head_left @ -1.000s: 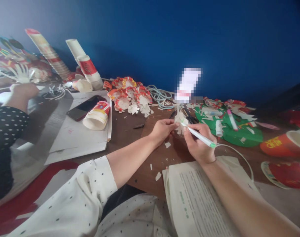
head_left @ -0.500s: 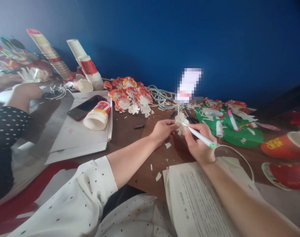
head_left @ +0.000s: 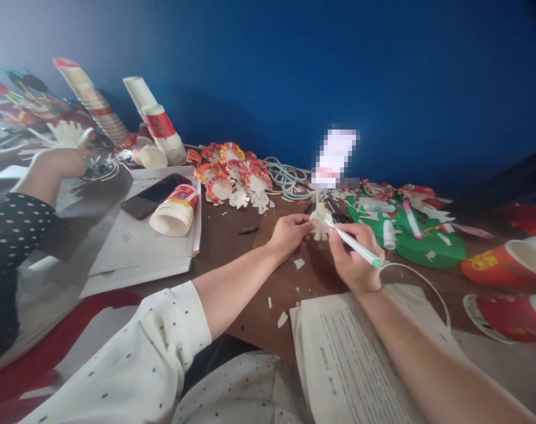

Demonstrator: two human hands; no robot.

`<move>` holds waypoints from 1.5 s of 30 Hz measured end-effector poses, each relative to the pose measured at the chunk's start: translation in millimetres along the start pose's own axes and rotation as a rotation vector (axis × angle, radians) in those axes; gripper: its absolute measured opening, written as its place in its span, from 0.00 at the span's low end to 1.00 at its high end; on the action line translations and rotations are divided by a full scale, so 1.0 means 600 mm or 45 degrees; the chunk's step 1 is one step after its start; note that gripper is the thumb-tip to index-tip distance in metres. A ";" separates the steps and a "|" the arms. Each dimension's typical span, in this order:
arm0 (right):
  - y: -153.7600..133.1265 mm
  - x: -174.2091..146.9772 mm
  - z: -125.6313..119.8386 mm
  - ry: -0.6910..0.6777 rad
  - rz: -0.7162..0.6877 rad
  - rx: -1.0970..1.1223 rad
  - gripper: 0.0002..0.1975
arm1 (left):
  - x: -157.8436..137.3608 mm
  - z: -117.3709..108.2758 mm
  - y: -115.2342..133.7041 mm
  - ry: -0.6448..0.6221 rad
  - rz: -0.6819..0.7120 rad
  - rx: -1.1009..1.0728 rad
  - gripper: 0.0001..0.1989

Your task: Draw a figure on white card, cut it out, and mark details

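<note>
My left hand [head_left: 293,232] pinches the left edge of a white paper cutout [head_left: 321,228] with a fringed, petal-like outline. In my right hand [head_left: 356,259] is a white marker [head_left: 355,244] with a green end, gripped like a pen. Its tip touches or nearly touches the cutout, where a faint green mark shows. Both hands are just above the brown table [head_left: 268,282]. Dark scissors [head_left: 337,207] lie behind the cutout, partly hidden by it and my right hand.
Red-and-white paper cutouts [head_left: 232,171] are piled behind my left hand. A green disc [head_left: 426,247] bears markers and scraps. Printed sheets [head_left: 338,347] lie in front. Leftward are paper cups [head_left: 173,212], a phone [head_left: 155,197] and a co-worker's hand [head_left: 62,162] holding a fringed cutout.
The cutout now faces me more flatly, and the green mark on it shows more. The view has shifted slightly. The co-worker's fringed cutout has moved and spread into clearer view.
</note>
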State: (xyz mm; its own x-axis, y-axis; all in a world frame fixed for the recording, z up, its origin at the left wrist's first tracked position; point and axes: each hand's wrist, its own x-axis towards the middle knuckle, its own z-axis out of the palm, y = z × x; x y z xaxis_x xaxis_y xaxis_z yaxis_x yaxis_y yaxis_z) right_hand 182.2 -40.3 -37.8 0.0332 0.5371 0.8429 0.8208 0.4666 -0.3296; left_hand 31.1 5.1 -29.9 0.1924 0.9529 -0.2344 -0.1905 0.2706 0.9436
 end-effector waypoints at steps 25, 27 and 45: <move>0.067 0.077 0.121 0.072 0.253 0.254 0.12 | 0.166 -0.001 0.032 0.149 0.271 -0.073 0.06; 0.065 0.078 0.121 0.056 0.224 0.219 0.10 | 0.168 0.001 0.028 0.098 0.257 -0.082 0.06; 0.074 0.071 0.126 0.104 0.191 0.074 0.07 | 0.170 0.002 0.014 -0.052 0.314 -0.059 0.10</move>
State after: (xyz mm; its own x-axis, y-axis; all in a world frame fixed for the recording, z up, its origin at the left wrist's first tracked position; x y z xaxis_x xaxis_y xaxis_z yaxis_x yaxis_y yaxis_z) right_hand 177.0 56.6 -48.9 0.2012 0.5458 0.8134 0.7688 0.4266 -0.4764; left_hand 50.5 104.3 -45.8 0.1734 0.9848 0.0121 -0.2800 0.0375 0.9593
